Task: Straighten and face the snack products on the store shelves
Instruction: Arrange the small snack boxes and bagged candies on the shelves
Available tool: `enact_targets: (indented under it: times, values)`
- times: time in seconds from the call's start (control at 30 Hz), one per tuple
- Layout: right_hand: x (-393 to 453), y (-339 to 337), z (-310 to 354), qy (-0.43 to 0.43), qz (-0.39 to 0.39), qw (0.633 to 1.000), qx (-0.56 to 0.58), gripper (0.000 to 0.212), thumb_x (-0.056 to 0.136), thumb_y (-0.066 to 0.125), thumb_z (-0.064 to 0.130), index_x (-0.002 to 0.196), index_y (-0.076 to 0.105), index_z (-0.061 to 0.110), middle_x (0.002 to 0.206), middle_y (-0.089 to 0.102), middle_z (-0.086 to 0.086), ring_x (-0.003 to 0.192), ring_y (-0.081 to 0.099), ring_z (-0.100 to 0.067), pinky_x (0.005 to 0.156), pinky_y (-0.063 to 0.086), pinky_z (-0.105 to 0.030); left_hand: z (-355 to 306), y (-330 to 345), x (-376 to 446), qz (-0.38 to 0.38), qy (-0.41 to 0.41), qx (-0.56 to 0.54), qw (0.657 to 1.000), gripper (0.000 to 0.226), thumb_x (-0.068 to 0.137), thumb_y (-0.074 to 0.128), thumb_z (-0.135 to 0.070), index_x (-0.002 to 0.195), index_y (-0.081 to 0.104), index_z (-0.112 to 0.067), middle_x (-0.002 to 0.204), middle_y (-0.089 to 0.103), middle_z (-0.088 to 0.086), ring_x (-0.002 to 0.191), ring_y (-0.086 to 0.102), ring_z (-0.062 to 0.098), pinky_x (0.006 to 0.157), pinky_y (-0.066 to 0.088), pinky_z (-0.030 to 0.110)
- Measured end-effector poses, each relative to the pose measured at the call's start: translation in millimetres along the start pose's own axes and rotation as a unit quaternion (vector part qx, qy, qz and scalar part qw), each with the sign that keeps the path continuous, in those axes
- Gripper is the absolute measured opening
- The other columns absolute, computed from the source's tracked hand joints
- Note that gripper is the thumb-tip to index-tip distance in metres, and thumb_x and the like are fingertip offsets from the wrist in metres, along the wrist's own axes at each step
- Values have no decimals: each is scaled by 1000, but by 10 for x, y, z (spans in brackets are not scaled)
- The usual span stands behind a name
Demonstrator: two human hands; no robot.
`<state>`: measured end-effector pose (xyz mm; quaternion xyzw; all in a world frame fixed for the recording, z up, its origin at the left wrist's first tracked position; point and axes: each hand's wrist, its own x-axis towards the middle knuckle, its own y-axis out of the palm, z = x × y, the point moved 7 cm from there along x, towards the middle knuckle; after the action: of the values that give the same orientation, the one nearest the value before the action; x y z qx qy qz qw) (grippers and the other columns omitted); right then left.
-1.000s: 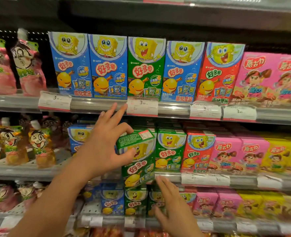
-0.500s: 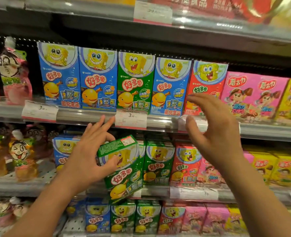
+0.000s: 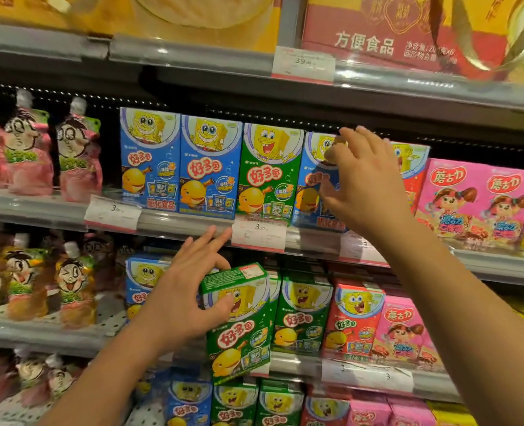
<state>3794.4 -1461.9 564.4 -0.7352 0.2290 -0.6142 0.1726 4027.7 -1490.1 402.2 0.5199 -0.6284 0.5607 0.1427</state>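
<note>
left hand (image 3: 177,305) held the tilted green box (image 3: 239,321) at its top, on the middle shelf's front edge | right hand (image 3: 362,186) open, fingers spread on the blue box (image 3: 316,186) one shelf above, gripping nothing | both boxes stood upright-long, neighbours tight beside, free room only toward the aisle
</note>
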Motion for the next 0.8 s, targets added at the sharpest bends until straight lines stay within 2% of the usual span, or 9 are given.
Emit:
enact_targets:
  times: [0.1, 0.2, 0.33, 0.43, 0.5, 0.6, 0.67, 0.8]
  values:
    - [-3, -108, 14, -8, -22, 1000, -2, 40, 87, 65, 28, 123, 58, 13, 134, 55, -10, 128, 47, -35, 115, 30, -57, 5, 16, 1, -2, 5, 8, 1000, 28, 78, 62, -46, 100, 56, -28, 161, 29, -22, 153, 15, 3, 126, 15, 48]
    - [25, -215, 17, -11, -49, 999, 1, 41, 86, 64, 24, 124, 57, 11, 122, 58, -11, 111, 51, -35, 101, 39, -48, 16, 23, 8, -2, 4, 4, 1000, 28, 78, 62, -45, 100, 57, -28, 161, 29, -22, 153, 15, 3, 126, 15, 48]
    - [20, -324, 41, -8, -46, 999, -1, 53, 84, 72, 22, 132, 56, 5, 126, 53, -17, 113, 48, -37, 90, 45, -48, 29, 21, 4, -3, 7, 3, 1000, 28, 78, 62, -46, 99, 57, -29, 161, 29, -22, 153, 15, 3, 125, 16, 49]
    - [6, -398, 42, -9, -41, 999, -5, 51, 84, 75, 23, 129, 58, 6, 127, 50, -16, 115, 47, -37, 88, 48, -48, 28, 21, 3, 0, 4, 3, 1000, 29, 78, 61, -47, 100, 56, -29, 161, 29, -22, 153, 14, 3, 126, 15, 48]
    - [-8, -462, 42, -13, -46, 999, 21, 48, 84, 76, 23, 126, 57, 10, 128, 50, -14, 115, 47, -35, 86, 46, -44, 32, 19, -2, 2, 2, 5, 1000, 29, 78, 61, -48, 100, 56, -29, 161, 29, -22, 153, 13, 2, 126, 14, 47]
    - [-42, -515, -3, -2, -25, 998, 52, 43, 86, 74, 24, 123, 54, 16, 124, 56, -8, 111, 49, -30, 80, 33, -31, 35, 22, 0, 6, 1, 6, 1000, 30, 78, 60, -50, 100, 56, -29, 161, 28, -23, 153, 12, 1, 127, 12, 45]
    - [-64, -594, -30, 7, -31, 998, 61, 44, 85, 75, 22, 123, 54, 16, 119, 59, -7, 106, 50, -30, 77, 29, -29, 37, 25, 6, 11, -4, 3, 1000, 31, 78, 60, -51, 100, 58, -29, 161, 26, -24, 153, 10, -1, 127, 10, 43]
    - [-126, -698, -7, -11, -18, 996, 91, 56, 77, 85, 25, 124, 56, 17, 115, 58, -6, 101, 53, -26, 78, 36, -32, 30, 24, 6, 27, -13, 3, 1000, 33, 77, 60, -55, 100, 60, -31, 162, 24, -24, 152, 7, -3, 127, 7, 42]
